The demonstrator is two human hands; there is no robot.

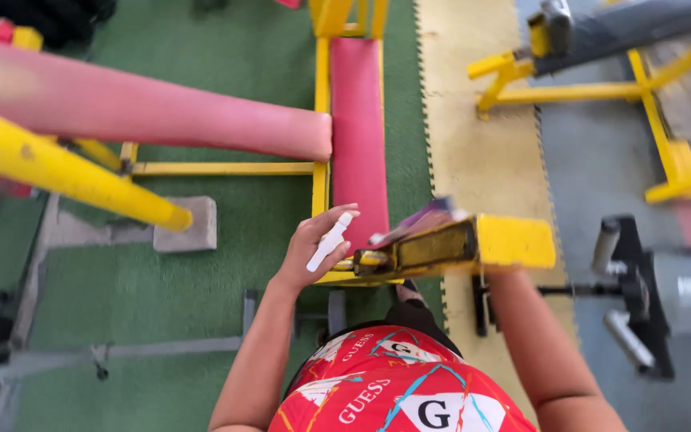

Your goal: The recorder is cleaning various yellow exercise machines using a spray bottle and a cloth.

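Obs.: I am looking straight down at a yellow-framed gym bench with a long red pad (359,136) running away from me. My left hand (311,250) is curling around a small white bottle (330,241), fingers closed on its lower half, the upper end sticking out toward the pad. The bottle is hovering just beside the near end of the red pad, over the yellow frame edge.

My right forearm (539,336) is reaching up under a yellow metal bracket (473,242) at the bench's near end; the bracket is hiding the hand itself, so I cannot tell whether it is open or closed. A blurred purplish cloth (419,221) is lying across the top of that bracket, touching the pad's right edge; it may be held from behind, but the view is too smeared to say.

Surroundings: a pink padded roller (145,108) is crossing from the left and ending against the bench frame. A yellow tube (65,172) is slanting below it. Green matting (225,256) is lying under the bench, a tan mat strip (473,144) to the right, dark dumbbells (625,296) near my right arm.
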